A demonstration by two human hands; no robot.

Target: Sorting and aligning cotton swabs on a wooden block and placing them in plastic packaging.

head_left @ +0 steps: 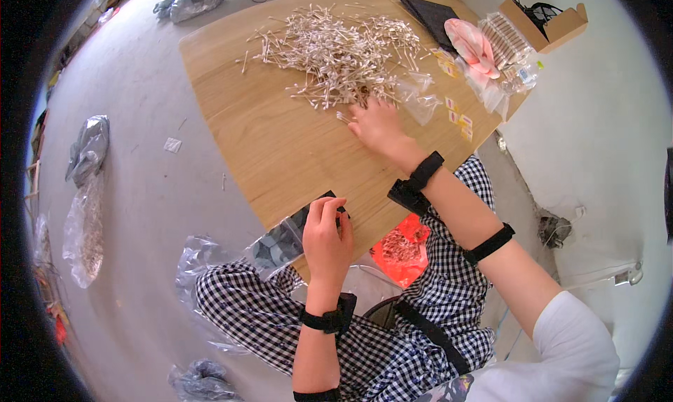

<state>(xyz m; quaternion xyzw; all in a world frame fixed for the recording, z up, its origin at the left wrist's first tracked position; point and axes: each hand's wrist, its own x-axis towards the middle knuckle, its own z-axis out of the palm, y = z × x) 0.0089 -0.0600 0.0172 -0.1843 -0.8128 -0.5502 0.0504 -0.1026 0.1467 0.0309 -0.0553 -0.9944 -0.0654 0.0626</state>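
Note:
A wide heap of white cotton swabs (329,51) covers the far part of the wooden table (280,142). My right hand (381,127) is at the heap's near edge, fingers bent down among the swabs and closed on some of them; a few ends stick out by the thumb. Near the table's front edge is my left hand (327,235), its fingers curled in over a dark item that the hand mostly hides. Beside it, a clear plastic bag with dark grey pieces (277,246) lies over the edge. Black straps circle both forearms.
Right of the heap lie a crumpled clear bag (419,97), small yellow-and-white labels (459,118), a pink bag (471,46), packed swabs (505,37) and an open cardboard box (564,29). A red bag of swabs (402,251) rests by my lap. Plastic bags (85,227) lie on the floor.

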